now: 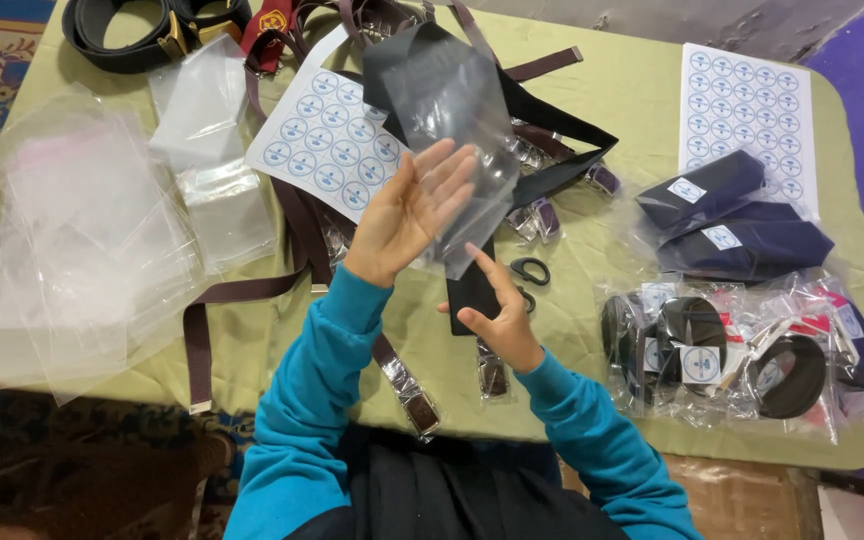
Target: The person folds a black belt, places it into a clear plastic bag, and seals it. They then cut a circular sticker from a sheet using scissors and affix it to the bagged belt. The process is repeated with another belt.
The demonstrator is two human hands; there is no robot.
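Teal sleeves are framing the work — a clear plastic bag is being flattened by the open left hand. Its lower edge is being pinched by the right hand over the green table; the dark necktie inside is best kept flat.

L hand open, palm flat against clear plastic bag w/ black fabric tie partly inside; R hand grips tie's lower end; sticker sheet, brown belts, packed items on green-covered worktop.
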